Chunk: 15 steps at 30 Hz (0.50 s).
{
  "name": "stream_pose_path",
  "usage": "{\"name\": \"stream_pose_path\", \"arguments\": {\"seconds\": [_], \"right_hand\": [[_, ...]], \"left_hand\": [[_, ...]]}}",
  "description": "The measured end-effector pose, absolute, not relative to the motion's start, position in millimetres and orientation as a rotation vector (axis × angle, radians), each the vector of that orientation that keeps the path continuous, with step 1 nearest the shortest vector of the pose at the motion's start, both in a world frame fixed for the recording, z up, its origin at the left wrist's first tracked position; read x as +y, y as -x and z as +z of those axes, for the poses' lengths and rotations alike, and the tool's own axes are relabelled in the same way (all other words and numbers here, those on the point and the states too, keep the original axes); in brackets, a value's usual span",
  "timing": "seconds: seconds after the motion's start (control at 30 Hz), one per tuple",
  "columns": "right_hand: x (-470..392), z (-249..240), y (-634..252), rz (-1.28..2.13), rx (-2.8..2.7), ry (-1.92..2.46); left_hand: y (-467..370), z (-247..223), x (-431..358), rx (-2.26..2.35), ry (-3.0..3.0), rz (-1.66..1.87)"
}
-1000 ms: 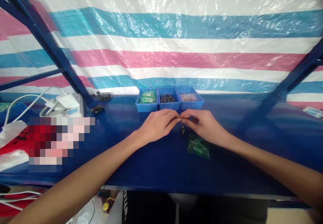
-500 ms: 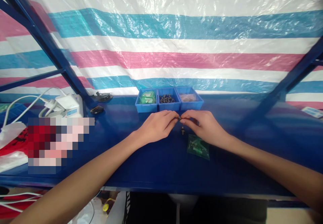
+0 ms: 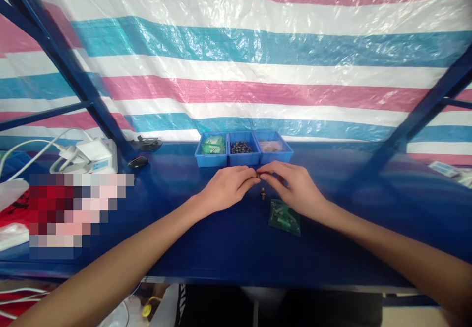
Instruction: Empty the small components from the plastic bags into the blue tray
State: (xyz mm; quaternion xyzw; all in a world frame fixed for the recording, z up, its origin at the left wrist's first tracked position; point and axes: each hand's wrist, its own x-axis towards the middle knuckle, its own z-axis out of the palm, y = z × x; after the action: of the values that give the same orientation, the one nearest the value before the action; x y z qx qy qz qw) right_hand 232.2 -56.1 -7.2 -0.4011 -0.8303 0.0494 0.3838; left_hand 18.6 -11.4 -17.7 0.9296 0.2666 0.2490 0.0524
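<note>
My left hand (image 3: 231, 185) and my right hand (image 3: 295, 187) meet above the blue table, fingertips pinched together on one small metal screw (image 3: 258, 175). Most of that screw is hidden by the fingers. Just below the hands, another small screw (image 3: 263, 194) stands on the tabletop. A green-tinted plastic bag (image 3: 284, 218) with pale, thin parts inside lies beneath my right wrist. Behind the hands are three joined blue bins: the left bin (image 3: 211, 161) has green bags, the middle bin (image 3: 244, 159) many dark screws, and the right bin (image 3: 286, 157) clear bags.
On the left lie a black mouse (image 3: 138, 162), a dark flat object (image 3: 148, 143), and a white power strip with plugs (image 3: 98, 156). Blue frame posts (image 3: 86, 88) rise at both sides before a striped plastic sheet (image 3: 258, 91). White papers (image 3: 444, 169) sit far right.
The view has shifted slightly, so the table items appear a little further left. Both hands stay together, still pinching the small screw with slight finger movement.
</note>
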Motion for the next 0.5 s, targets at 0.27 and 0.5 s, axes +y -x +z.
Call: {"name": "stream_pose_path", "arguments": {"seconds": [0.27, 0.5], "right_hand": [[-53.0, -9.8, -231.7, 0.311, -2.062, 1.097], [-59.2, -8.6, -227.2, 0.306, -2.144, 1.038]], "left_hand": [[-19.3, -11.9, -15.1, 0.866, -2.625, 0.846], [-21.2, -8.3, -18.3, 0.778, -2.376, 0.96]]}}
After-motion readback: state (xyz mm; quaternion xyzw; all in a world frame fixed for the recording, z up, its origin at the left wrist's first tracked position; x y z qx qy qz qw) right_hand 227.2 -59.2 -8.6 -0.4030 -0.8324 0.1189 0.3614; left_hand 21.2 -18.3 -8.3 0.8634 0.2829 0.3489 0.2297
